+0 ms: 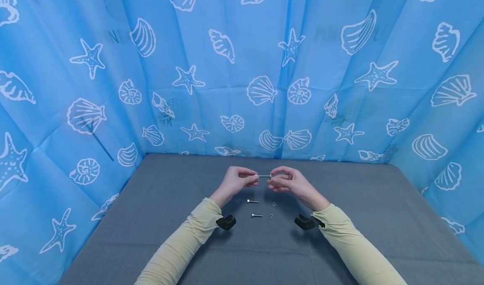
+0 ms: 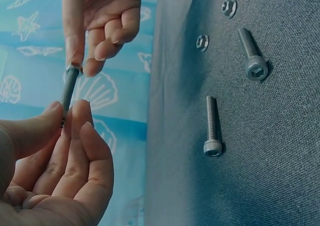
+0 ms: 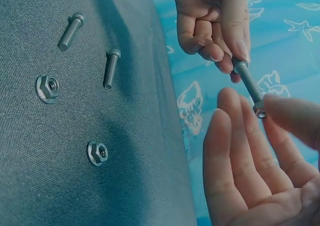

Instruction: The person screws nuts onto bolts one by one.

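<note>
Left hand point(image 1: 238, 182) pinches the head end of a silver metal bolt with a round head and threaded shank point(image 3: 250, 83); right hand point(image 1: 294, 186) pinches a small silver metal hex nut point(image 3: 259, 110) at the thread end. Both grips are closed down to part width, thumb against finger, right hand's other fingers loosely spread. Bolt is up off the grey cloth-covered table point(image 1: 189, 234), bridging the gap between the grips. Long axis runs side to side, near level in head view: head at left grip, tip toward right grip. Can't tell how much thread is engaged. On the wearer's side of the grips, between the forearms: two loose silver socket-head bolts point(image 2: 210, 118) lying flat, heads toward left-hand side, tips right. Two loose silver flange nuts point(image 3: 47, 89) sit past those tips, right-grip side. Blue shell-print curtain point(image 1: 234, 96) beyond the grips.
</note>
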A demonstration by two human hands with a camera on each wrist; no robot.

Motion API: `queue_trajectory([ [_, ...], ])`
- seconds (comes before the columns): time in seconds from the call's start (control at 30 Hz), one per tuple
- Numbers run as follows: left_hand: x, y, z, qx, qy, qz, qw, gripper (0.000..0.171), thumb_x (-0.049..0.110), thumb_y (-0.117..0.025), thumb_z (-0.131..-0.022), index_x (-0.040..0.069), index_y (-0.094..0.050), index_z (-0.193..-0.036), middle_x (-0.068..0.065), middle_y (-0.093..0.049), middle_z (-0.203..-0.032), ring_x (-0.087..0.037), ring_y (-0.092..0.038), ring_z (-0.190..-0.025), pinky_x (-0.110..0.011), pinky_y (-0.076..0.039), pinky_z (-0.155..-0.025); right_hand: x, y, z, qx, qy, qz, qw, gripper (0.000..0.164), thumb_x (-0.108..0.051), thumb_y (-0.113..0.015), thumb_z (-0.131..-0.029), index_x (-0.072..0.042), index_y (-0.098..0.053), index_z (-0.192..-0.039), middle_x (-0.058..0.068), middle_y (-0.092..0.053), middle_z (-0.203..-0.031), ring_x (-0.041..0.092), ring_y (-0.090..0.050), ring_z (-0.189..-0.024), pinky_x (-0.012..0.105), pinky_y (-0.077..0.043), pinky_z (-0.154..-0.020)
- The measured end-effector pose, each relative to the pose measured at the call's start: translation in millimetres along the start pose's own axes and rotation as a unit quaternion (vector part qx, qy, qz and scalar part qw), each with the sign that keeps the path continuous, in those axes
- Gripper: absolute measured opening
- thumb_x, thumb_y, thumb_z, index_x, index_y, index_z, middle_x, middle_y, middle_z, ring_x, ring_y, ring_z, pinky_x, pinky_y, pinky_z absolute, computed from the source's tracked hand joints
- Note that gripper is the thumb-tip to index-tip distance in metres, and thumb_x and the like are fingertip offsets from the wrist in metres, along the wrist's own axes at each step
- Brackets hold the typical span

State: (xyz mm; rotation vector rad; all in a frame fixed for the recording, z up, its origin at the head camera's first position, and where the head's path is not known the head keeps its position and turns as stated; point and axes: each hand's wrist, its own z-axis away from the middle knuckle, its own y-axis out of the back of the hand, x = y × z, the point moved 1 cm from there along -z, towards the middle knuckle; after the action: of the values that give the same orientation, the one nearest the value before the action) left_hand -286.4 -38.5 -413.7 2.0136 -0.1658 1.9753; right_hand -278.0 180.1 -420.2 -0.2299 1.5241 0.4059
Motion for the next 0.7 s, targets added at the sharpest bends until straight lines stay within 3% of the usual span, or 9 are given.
queue_trajectory([
  [0.1, 10.9, -0.6, 8.2, -0.002, -0.004, 0.0, 1.0, 0.019, 0.002, -0.065, -0.09, -0.01, -0.068, -0.105, -0.02, -0.07, -0.091, -0.029, -0.07, -0.085, -0.048, -0.054, -0.084, 0.6, -0.4, -1.0, 0.009, -0.005, -0.001, 1.0, 0.033, -0.015, -0.057, -0.098, 0.009, -0.051, -0.12, 0.03, -0.061, -0.113, 0.046, -0.059, -0.105, 0.057, -0.045, -0.093],
  [0.23, 14.4, -1.0, 11.1, -0.005, -0.01, 0.003, 0.9999, 0.021, 0.002, -0.065, -0.09, -0.013, -0.066, -0.106, -0.02, -0.07, -0.09, -0.029, -0.07, -0.085, -0.049, -0.053, -0.084, 1.3, -1.0, -2.1, 0.017, -0.025, 0.011, 0.999, 0.035, -0.027, -0.056, -0.099, 0.005, -0.057, -0.114, 0.029, -0.063, -0.109, 0.037, -0.064, -0.099, 0.055, -0.047, -0.092],
  [0.33, 7.4, -0.8, 6.1, -0.006, -0.003, 0.003, 1.0, 0.021, 0.003, -0.065, -0.09, -0.011, -0.067, -0.106, -0.02, -0.07, -0.091, -0.03, -0.069, -0.086, -0.049, -0.053, -0.084, 2.4, -0.5, -1.9, 0.011, -0.027, 0.012, 1.0, 0.039, -0.03, -0.054, -0.099, 0.005, -0.054, -0.118, 0.026, -0.064, -0.109, 0.031, -0.066, -0.097, 0.054, -0.047, -0.092],
  [0.5, -9.7, -0.6, -4.5, -0.005, 0.008, 0.008, 0.9999, 0.021, 0.007, -0.067, -0.09, -0.007, -0.069, -0.106, -0.016, -0.071, -0.09, -0.028, -0.07, -0.086, -0.048, -0.053, -0.084, 4.1, 1.4, -1.6, -0.001, -0.01, -0.004, 1.0, 0.037, -0.018, -0.057, -0.098, 0.007, -0.048, -0.124, 0.028, -0.062, -0.114, 0.036, -0.064, -0.102, 0.056, -0.045, -0.094],
  [0.7, -13.7, -1.2, -7.2, -0.008, 0.002, 0.02, 0.9998, 0.02, 0.008, -0.068, -0.089, -0.006, -0.07, -0.103, -0.013, -0.072, -0.086, -0.022, -0.07, -0.081, -0.049, -0.053, -0.084, 2.8, 1.2, -3.9, 0.013, -0.034, 0.028, 0.999, 0.039, -0.029, -0.057, -0.098, 0.005, -0.059, -0.115, 0.028, -0.064, -0.107, 0.033, -0.065, -0.098, 0.052, -0.048, -0.092],
])
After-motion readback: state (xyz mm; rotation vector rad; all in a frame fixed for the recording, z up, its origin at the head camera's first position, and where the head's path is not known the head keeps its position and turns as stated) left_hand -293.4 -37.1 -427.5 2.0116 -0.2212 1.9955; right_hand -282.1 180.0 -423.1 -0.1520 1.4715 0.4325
